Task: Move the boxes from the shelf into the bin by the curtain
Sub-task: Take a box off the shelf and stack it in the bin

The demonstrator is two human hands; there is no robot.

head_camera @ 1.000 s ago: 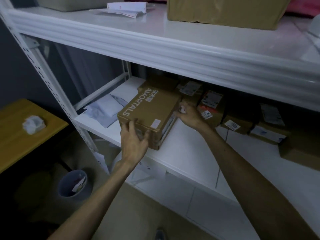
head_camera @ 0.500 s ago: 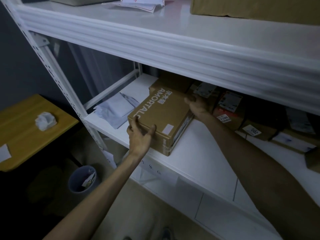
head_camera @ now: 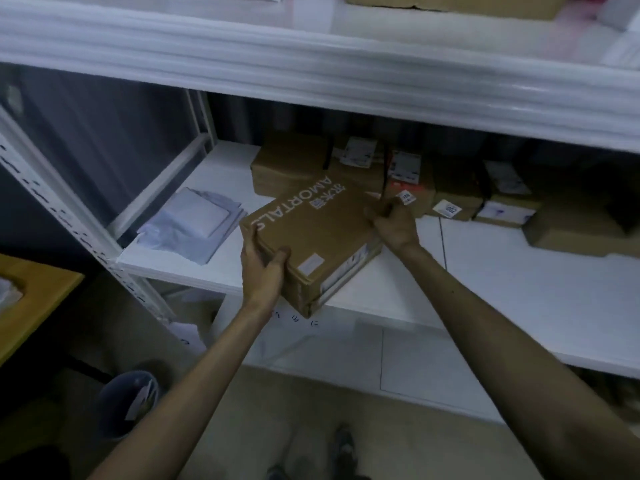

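A brown cardboard box (head_camera: 318,230) printed "AMORTALS" lies at the front of the white middle shelf (head_camera: 502,289), its near corner sticking out past the shelf edge. My left hand (head_camera: 261,268) grips its near left corner, thumb on top. My right hand (head_camera: 393,223) holds the far right corner with curled fingers. Behind it, several smaller labelled brown boxes (head_camera: 450,192) line the back of the shelf. A small round blue bin (head_camera: 126,403) with paper in it stands on the floor at the lower left.
Grey plastic mailer bags (head_camera: 194,226) lie on the shelf to the left of the box. The upper shelf's edge (head_camera: 311,71) overhangs close above. A yellow wooden table (head_camera: 31,299) stands at the left, and a white shelf post (head_camera: 69,216) runs between it and the box.
The box has slid toward me to the shelf's front edge, with both hands holding it. The camera has moved closer and lower.
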